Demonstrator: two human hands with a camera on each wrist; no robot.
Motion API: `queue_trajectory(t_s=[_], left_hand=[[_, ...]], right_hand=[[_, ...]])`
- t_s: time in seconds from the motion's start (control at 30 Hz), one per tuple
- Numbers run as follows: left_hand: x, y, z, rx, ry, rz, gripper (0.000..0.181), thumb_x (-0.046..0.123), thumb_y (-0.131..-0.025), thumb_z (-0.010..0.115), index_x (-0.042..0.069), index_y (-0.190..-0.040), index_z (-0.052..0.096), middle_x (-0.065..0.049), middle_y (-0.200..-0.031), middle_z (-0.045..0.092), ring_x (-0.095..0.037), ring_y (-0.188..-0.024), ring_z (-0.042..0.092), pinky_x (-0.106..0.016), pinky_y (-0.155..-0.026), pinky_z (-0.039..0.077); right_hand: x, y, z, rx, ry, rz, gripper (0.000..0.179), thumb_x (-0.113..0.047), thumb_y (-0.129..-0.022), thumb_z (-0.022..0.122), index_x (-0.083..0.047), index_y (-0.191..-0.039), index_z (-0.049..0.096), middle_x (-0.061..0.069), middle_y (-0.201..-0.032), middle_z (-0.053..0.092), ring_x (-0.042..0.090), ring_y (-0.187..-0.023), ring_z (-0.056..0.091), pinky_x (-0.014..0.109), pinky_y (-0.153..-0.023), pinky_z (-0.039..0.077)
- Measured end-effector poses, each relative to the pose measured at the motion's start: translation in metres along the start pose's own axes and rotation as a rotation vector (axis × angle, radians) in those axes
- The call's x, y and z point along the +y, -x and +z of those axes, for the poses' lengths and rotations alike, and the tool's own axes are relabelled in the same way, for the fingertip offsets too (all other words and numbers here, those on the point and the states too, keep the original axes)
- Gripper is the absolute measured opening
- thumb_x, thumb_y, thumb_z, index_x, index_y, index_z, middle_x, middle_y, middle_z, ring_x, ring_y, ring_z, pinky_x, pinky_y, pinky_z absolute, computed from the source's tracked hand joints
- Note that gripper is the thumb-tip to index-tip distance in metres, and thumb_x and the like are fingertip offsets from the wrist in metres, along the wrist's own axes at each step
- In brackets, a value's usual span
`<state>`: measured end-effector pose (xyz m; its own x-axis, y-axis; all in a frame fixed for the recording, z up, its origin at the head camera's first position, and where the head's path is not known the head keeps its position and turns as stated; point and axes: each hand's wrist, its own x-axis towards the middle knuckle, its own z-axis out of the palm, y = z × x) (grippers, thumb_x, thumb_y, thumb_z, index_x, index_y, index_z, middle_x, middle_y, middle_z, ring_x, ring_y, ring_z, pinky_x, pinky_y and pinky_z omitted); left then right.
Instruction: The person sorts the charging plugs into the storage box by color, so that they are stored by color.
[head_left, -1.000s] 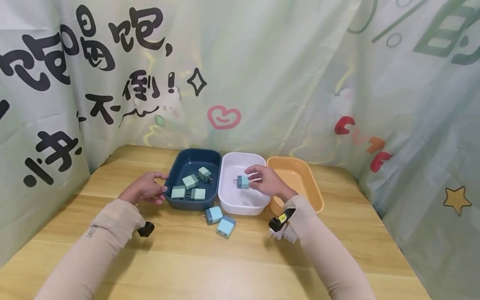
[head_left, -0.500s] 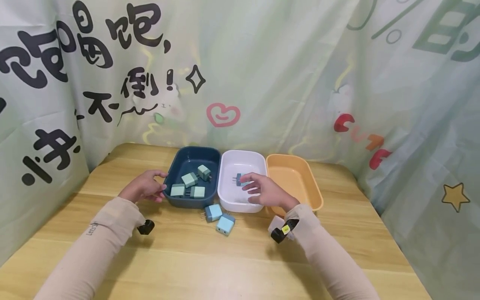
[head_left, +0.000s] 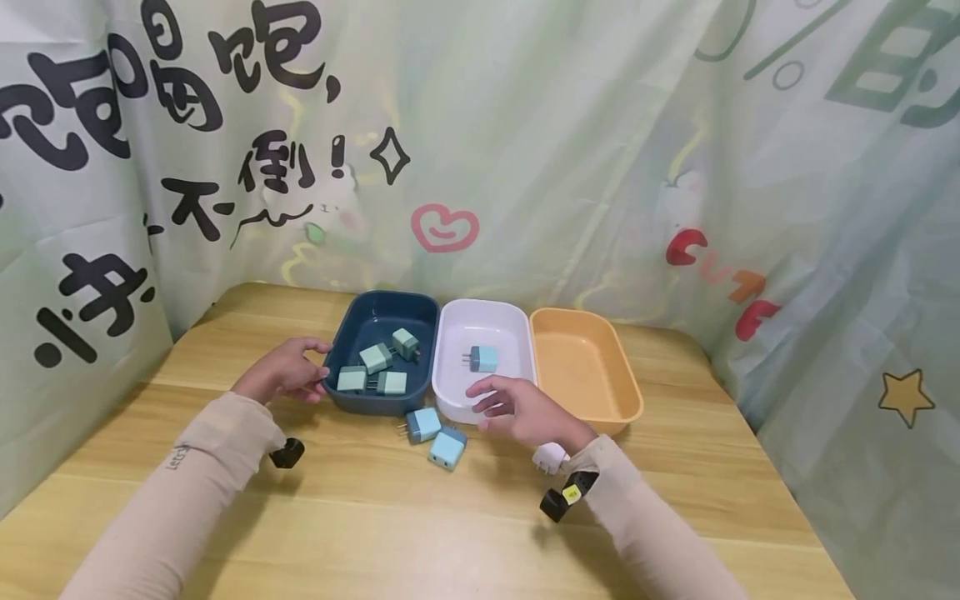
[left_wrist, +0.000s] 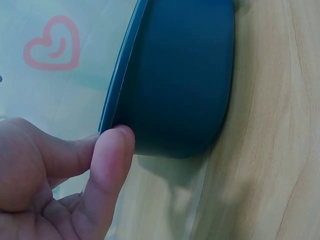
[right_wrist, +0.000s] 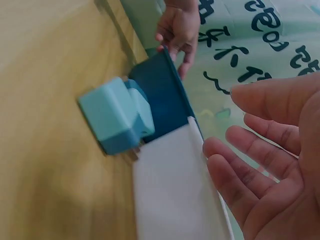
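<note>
My left hand pinches the left rim of the dark blue bin between thumb and finger. Several pale green plug chargers lie in that bin. My right hand holds nothing, its fingers apart, over the front edge of the white bin. One light blue and dark blue plug charger lies inside the white bin. Two more blue chargers rest on the table before the bins, a rear one and a nearer one. In the right wrist view the nearer charger partly hides the other.
A yellow-orange bin stands right of the white one, the three bins in a row. A white plug charger lies on the wooden table beside my right wrist, partly hidden. A printed curtain hangs behind the table.
My right hand has drawn back toward me from the charger in the white bin, which now shows fully. My left hand has stayed on the dark blue bin's rim.
</note>
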<state>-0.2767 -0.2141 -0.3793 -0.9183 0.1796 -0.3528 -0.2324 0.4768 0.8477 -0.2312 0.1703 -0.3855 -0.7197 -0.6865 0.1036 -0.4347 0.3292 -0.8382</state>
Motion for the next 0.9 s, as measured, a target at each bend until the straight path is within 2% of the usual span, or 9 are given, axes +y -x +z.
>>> queue_trajectory(t_s=[0.17,0.3,0.53,0.73,0.9], left_hand=[[0.0,0.0,0.0,0.0,0.003,-0.003,0.055,-0.006,-0.097,0.047,-0.004,-0.148,0.026,-0.021,-0.096,0.053,-0.022,-0.069,0.061,-0.034,-0.063,0.058],[0.0,0.0,0.0,0.002,0.003,-0.002,0.054,-0.007,-0.097,0.046,-0.005,-0.147,0.027,-0.021,-0.096,0.053,-0.022,-0.068,0.061,-0.033,-0.062,0.058],[-0.003,0.004,0.002,0.015,0.01,-0.025,0.053,-0.007,-0.097,0.047,-0.003,-0.146,0.028,-0.018,-0.088,0.055,-0.02,-0.065,0.061,-0.033,-0.061,0.058],[-0.002,0.002,0.001,0.01,0.01,0.002,0.053,-0.006,-0.097,0.047,-0.004,-0.146,0.028,-0.019,-0.09,0.055,-0.02,-0.066,0.061,-0.033,-0.061,0.058],[0.002,0.001,0.0,0.003,0.002,-0.003,0.054,-0.007,-0.097,0.047,-0.004,-0.147,0.027,-0.02,-0.092,0.054,-0.02,-0.066,0.061,-0.033,-0.061,0.058]], right_hand=[[0.001,0.003,0.011,-0.044,0.007,-0.034,0.04,0.001,-0.086,0.069,0.004,-0.123,0.055,0.02,-0.121,0.06,0.034,-0.11,0.061,0.042,-0.096,0.05],[0.004,0.004,0.018,-0.088,0.058,-0.04,0.042,0.0,-0.086,0.07,0.004,-0.125,0.056,0.018,-0.122,0.061,0.034,-0.111,0.06,0.041,-0.095,0.05],[0.012,0.002,0.035,-0.16,0.201,-0.033,0.048,-0.006,-0.086,0.072,-0.005,-0.13,0.055,0.006,-0.129,0.058,0.017,-0.116,0.056,0.034,-0.098,0.047],[0.017,-0.002,0.041,-0.132,0.337,-0.057,0.053,-0.009,-0.081,0.077,-0.006,-0.13,0.057,0.003,-0.121,0.06,0.013,-0.099,0.055,0.028,-0.087,0.048],[0.021,-0.006,0.045,-0.121,0.364,-0.071,0.054,-0.009,-0.079,0.08,-0.005,-0.128,0.057,0.001,-0.112,0.061,0.011,-0.09,0.055,0.023,-0.079,0.05]])
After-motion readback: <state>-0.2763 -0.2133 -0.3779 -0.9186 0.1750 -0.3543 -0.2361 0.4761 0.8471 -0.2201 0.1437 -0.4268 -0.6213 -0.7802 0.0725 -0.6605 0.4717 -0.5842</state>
